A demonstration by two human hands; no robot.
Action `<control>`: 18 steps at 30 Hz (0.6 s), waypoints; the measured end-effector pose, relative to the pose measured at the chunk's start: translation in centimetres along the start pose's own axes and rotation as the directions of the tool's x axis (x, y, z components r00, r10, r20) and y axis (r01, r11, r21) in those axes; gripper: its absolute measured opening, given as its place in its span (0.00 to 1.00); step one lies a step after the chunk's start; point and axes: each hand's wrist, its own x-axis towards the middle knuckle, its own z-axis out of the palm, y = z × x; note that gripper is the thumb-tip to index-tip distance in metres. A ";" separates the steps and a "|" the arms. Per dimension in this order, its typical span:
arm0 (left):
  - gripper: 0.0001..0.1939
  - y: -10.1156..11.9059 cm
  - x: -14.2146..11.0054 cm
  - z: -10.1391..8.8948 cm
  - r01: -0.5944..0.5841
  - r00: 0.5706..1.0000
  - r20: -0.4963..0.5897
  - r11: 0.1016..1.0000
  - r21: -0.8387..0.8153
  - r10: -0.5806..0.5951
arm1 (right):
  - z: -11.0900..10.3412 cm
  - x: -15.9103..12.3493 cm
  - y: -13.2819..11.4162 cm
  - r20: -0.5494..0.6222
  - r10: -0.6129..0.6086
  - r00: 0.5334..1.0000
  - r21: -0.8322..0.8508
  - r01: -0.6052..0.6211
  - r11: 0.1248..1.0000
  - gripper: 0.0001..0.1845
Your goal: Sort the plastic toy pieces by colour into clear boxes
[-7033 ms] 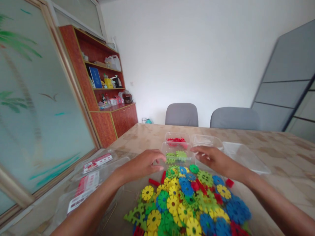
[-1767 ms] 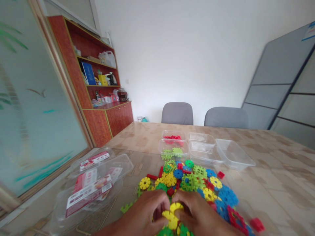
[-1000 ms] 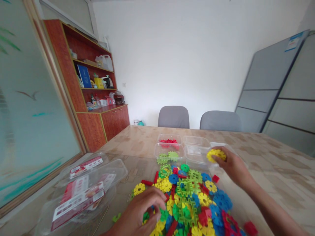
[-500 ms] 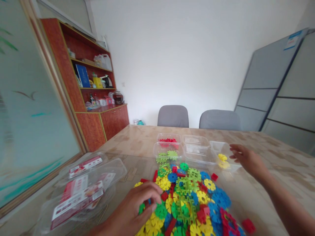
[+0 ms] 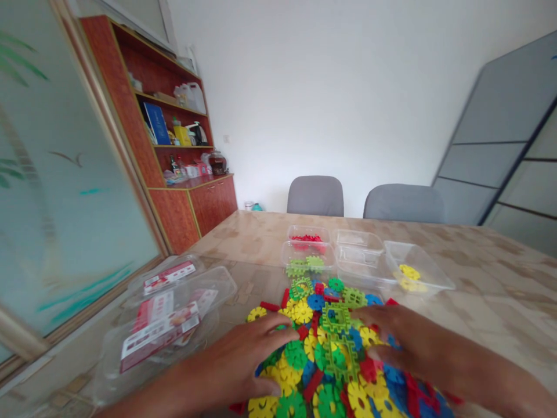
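Fingers [image 5: 278, 334] of the L hand [image 5: 249, 355] are curving, spread, over the near L side of a mixed heap of red, yellow, green & blue plastic pcs [image 5: 314, 348], w/ a gap btwn thumb & index; nothing visible is being pinched. R hand [image 5: 407, 342] is hanging over the heap's R side, its fingers spread too, thumb standing apart; whatever's lying under the palm is hidden, & can't tell if either hand is touching pcs. So the heap's middle is lying inward of both hands. Red blocky plastic pc [image 5: 369, 370] is sitting just nearside of the R thumb. Lt-green square plastic lattice pc [image 5: 342, 338] is lying btwn the hands, closer to the R; it's lining up near-to-far w/ a similar one just beyond, can't tell if joined.

Off L, clear plastic lids w/ red-&-white labels [image 5: 163, 337] are lying on the patterned tan surface [image 5: 261, 238]. Past the heap, a wide clear plastic tub [image 5: 437, 273] on the R is holding yellow notched discs [image 5: 409, 271]. Near-L clear plastic tub [image 5: 319, 251] is holding lt-green cog-edged squares [image 5: 315, 264]; far-L clear plastic tub [image 5: 304, 228] is holding tiny red bits [image 5: 307, 238]. Two middle clear tubs [image 5: 365, 271] are standing btwn, one behind the other. Farthest, two grey chairs [image 5: 315, 195] are standing at the back edge.
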 end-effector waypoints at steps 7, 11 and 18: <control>0.28 0.3 0.8 1.2 -0.075 0.997 -0.033 0.997 0.031 0.076 | 4.4 1.4 -0.4 0.064 -0.100 0.993 -0.118 0.107 0.987 0.34; 0.23 0.4 0.9 0.9 -0.099 0.994 -0.046 0.994 0.040 0.101 | 4.4 2.2 -1.5 0.006 -0.138 0.990 -0.214 0.136 0.967 0.27; 0.20 0.6 1.4 1.9 -0.092 0.987 -0.132 0.995 0.042 0.097 | 4.2 1.4 -3.8 -0.046 -0.230 0.972 -0.276 0.209 0.938 0.12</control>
